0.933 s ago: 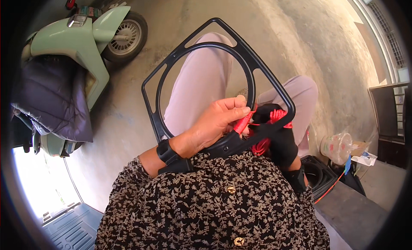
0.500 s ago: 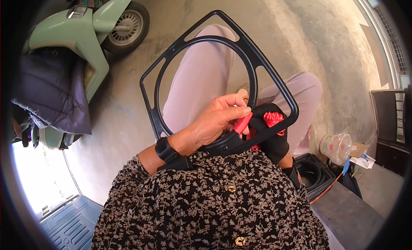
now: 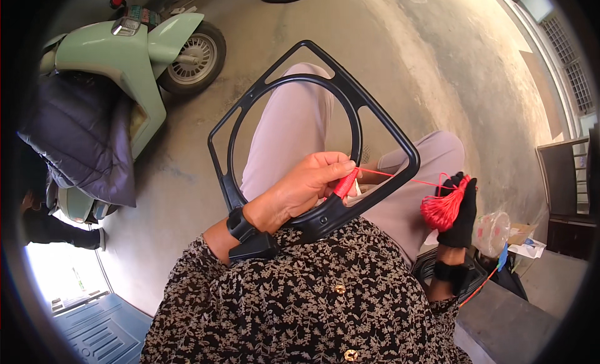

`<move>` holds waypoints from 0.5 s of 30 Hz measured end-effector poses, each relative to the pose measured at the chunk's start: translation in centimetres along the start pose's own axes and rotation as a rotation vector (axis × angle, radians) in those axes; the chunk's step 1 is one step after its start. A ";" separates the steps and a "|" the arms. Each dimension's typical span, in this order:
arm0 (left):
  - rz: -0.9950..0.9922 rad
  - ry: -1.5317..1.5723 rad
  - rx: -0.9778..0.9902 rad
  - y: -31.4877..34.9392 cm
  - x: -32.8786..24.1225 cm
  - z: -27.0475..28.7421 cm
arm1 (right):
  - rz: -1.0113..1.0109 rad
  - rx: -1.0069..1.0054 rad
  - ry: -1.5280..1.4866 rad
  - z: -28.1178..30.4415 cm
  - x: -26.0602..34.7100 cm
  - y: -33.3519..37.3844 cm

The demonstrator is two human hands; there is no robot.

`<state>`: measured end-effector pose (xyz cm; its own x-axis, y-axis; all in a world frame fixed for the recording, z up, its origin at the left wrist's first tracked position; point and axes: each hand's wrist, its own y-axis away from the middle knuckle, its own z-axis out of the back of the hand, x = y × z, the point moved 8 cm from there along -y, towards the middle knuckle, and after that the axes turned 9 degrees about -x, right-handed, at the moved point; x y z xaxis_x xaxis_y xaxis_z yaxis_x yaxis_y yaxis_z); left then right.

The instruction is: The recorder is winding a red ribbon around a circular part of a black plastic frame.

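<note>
A black, square-cornered frame point(image 3: 312, 222) with a large round opening rests tilted over my lap. My bare left hand point(image 3: 309, 181) pinches its ring on the right side, thumb and fingers closed at a band of red cord wrapping point(image 3: 345, 184) wound around the bar. From the upper end of that wrapping, a thin red cord point(image 3: 381, 172) runs taut to the right, passing the frame's outer bar. My right hand point(image 3: 461, 219), in a black glove, is out to the right beyond the frame and grips a loose bundle of red cord point(image 3: 439, 212), its strands hanging on the hand's left side.
A pale green scooter point(image 3: 112, 57) with a dark padded cover point(image 3: 81, 123) stands at the left. Another person's dark trouser leg point(image 3: 65, 234) shows beneath it. At lower right are a black crate point(image 3: 478, 281) and a clear plastic-wrapped roll point(image 3: 492, 232). A blue plastic lid point(image 3: 103, 329) lies lower left.
My right hand has moved from beside the ring out to the right with the cord bundle, drawing the cord straight. My left hand still pinches the wrapping. A dark leg has appeared at left.
</note>
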<state>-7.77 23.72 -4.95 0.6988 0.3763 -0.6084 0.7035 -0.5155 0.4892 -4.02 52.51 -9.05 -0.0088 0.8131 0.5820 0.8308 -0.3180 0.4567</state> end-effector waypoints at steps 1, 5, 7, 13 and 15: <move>-0.009 -0.022 -0.017 0.0 -0.1 0.1 | 0.090 -0.027 0.078 0.4 1.6 -0.1; -0.100 0.071 -0.062 0.8 -2.3 0.5 | 0.182 -0.025 0.010 1.0 6.3 -1.2; -0.109 0.080 -0.084 0.8 -2.0 1.5 | 0.151 0.028 -0.079 1.2 8.6 -1.5; 0.017 0.047 -0.029 0.5 -1.0 -0.1 | 0.217 -0.006 0.543 0.1 6.6 -2.1; 0.024 0.008 -0.013 0.1 0.2 -0.1 | 0.407 0.103 1.156 -4.2 3.5 -1.4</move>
<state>-7.57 23.84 -4.96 0.7165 0.3700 -0.5914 0.6880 -0.5146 0.5116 -7.54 53.78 -4.83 -0.1834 -0.2633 0.9471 0.9278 -0.3648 0.0782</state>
